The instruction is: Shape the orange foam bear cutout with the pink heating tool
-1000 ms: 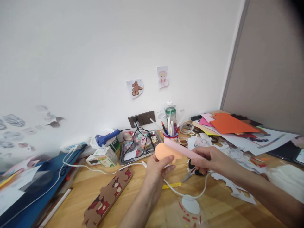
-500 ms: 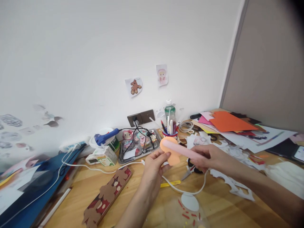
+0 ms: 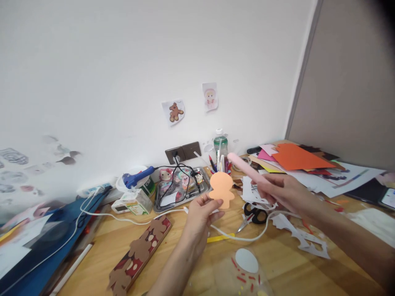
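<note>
My left hand point(image 3: 205, 211) pinches a light-orange doll-shaped cutout point(image 3: 221, 187), paper or thin foam, by its lower part. It stands upright above the table, with its round head up. In my right hand point(image 3: 279, 189) is a pink wand-shaped tool point(image 3: 245, 166), whose rounded tip points up and left, apart from the cutout. A white cord point(image 3: 243, 239) runs below both hands toward the right wrist; where it joins the tool is hidden. Scissors point(image 3: 254, 214) with black handles and a yellow strip point(image 3: 220, 238) lie beneath the hands.
A red box with brown bear shapes point(image 3: 140, 250) lies at left. Behind are a blue glue gun point(image 3: 138, 177), a metal tray point(image 3: 160, 205), a pen holder point(image 3: 226, 167) and a bottle point(image 3: 220, 144). Coloured sheets point(image 3: 302, 156) and white scraps point(image 3: 304, 240) cover the right side.
The pink wand has lifted off the cutout and moved up and right with my right hand. The cutout, still in my left hand, now shows whole. The cord has shifted.
</note>
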### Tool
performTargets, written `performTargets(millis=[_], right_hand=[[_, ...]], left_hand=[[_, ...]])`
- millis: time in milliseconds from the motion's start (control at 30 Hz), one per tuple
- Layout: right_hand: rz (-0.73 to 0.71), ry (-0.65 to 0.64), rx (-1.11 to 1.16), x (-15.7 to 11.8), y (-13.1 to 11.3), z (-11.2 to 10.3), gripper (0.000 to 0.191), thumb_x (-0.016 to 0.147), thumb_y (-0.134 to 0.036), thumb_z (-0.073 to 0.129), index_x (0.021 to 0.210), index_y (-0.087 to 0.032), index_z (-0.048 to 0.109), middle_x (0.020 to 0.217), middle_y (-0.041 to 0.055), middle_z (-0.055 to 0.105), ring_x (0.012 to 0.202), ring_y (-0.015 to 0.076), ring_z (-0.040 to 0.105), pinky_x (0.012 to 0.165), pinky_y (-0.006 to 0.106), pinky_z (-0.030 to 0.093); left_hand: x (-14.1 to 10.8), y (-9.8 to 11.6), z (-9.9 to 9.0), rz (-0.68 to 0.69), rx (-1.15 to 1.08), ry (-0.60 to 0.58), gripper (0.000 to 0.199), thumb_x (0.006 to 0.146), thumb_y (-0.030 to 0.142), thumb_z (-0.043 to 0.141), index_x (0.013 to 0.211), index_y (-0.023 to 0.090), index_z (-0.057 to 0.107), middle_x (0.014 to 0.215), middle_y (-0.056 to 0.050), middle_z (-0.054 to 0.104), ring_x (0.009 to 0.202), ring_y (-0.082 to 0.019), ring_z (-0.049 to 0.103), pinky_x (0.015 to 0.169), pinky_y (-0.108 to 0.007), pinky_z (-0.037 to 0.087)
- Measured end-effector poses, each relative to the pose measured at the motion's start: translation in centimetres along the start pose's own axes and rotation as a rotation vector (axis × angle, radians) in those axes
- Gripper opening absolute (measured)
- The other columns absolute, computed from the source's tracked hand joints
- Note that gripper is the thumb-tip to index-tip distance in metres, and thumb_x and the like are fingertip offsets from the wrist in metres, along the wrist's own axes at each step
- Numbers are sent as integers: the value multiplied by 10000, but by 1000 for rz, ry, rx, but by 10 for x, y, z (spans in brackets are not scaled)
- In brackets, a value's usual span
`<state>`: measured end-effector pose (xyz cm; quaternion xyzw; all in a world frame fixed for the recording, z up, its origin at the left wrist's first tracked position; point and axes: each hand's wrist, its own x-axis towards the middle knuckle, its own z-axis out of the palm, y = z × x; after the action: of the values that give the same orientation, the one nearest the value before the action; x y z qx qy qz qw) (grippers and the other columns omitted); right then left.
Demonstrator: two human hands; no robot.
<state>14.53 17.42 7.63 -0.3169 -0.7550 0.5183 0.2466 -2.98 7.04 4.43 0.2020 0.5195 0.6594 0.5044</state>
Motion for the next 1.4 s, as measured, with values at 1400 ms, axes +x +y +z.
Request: performTargets(millis=[1400], right_hand=[[-156,114,-103,-7,-6,-19,399,687,-451,529,996,-199,536,846,35,587,758,197,531,623,259,407]], left_hand=[[-3,-10,-18,-3,-35,59,238,517,201,708,713,154,584,609,23,550,507,-45,492,458,-133,429]])
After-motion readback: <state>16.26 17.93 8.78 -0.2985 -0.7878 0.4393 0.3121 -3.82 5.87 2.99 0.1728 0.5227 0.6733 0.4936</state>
